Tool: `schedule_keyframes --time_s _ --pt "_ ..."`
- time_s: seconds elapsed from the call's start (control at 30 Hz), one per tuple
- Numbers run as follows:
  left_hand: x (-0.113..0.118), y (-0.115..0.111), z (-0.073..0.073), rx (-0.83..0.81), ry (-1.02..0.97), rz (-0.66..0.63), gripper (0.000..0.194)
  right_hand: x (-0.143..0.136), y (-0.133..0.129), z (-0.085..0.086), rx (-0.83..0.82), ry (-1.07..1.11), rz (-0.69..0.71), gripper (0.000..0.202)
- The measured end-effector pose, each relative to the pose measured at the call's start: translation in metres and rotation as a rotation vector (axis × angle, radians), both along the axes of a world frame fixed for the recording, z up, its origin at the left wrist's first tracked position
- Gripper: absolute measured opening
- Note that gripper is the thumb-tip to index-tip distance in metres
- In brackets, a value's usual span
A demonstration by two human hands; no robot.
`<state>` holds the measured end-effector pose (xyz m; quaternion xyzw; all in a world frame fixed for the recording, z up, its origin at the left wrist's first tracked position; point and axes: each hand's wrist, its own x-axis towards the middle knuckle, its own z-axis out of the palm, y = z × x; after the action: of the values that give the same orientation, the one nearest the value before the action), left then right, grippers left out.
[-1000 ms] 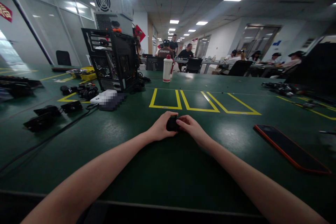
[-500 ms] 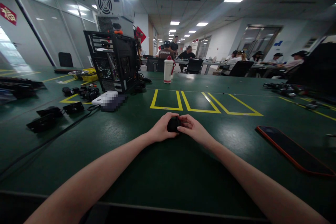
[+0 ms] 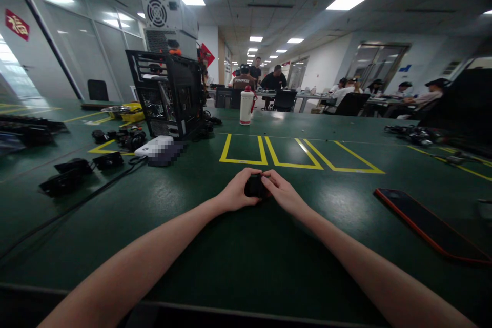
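Observation:
A small black object (image 3: 254, 186) is held between my two hands, low over the green table (image 3: 246, 246). My left hand (image 3: 235, 192) wraps round its left side, thumb below and fingers above. On its right side, my right hand (image 3: 283, 192) has its fingers bent against it, the tips close together. The far side of the object is hidden, and its details are too dark to make out. Beyond the hands, yellow tape outlines (image 3: 246, 162) mark the table.
A black computer case (image 3: 165, 95) stands at the back left, near a white device (image 3: 154, 146) and black parts (image 3: 63, 182). A white bottle (image 3: 246, 107) stands behind the tape. An orange-edged phone (image 3: 430, 223) lies right. Several people sit in the background.
The fingers of my right hand have shifted over the black object, the thumb now higher and the fingers closer in. My left hand keeps its hold. The view has tilted slightly up.

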<state>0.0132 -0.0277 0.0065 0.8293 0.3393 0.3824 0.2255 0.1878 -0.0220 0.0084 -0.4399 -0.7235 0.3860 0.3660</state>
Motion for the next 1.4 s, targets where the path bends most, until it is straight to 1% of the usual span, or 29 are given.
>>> schedule_keyframes --time_s 0.07,0.23,0.4,0.47,0.7,0.77,0.87,0.93,1.07,1.27,1.4 --pt "0.000 0.001 -0.001 -0.003 0.003 0.001 0.063 0.003 0.000 -0.001 0.000 -0.032 0.017 0.027" --pt "-0.002 0.000 0.000 -0.008 0.002 0.003 0.062 0.009 -0.001 -0.003 -0.123 -0.011 0.106 0.031" --pt "-0.001 -0.001 0.002 -0.003 -0.005 -0.015 0.061 0.005 -0.001 -0.003 -0.157 0.185 0.093 0.036" --pt "-0.001 0.000 0.002 0.000 -0.007 -0.017 0.061 0.003 -0.002 -0.002 -0.164 0.224 0.099 0.035" --pt "-0.001 0.002 -0.001 0.003 0.000 0.003 0.063 0.004 -0.003 0.004 -0.208 0.151 0.078 0.032" --pt "-0.001 0.002 -0.001 0.002 0.005 -0.001 0.063 0.003 -0.002 0.003 -0.195 0.128 0.062 0.031" --pt "-0.001 0.002 -0.001 0.008 0.008 -0.003 0.063 0.000 0.000 0.001 -0.130 0.098 -0.011 0.029" --pt "-0.001 0.002 -0.002 0.010 0.003 0.000 0.064 -0.002 -0.002 0.000 -0.114 0.123 -0.033 0.027" --pt "0.000 0.002 -0.001 0.003 0.002 0.002 0.064 -0.004 -0.005 0.001 -0.145 0.196 0.021 0.026" --pt "0.000 0.000 0.003 -0.009 -0.012 -0.012 0.062 0.001 -0.007 0.001 -0.050 0.056 0.044 0.027" --pt "-0.001 -0.001 0.003 -0.028 -0.011 -0.003 0.062 0.005 -0.007 0.001 -0.071 0.018 0.111 0.032"
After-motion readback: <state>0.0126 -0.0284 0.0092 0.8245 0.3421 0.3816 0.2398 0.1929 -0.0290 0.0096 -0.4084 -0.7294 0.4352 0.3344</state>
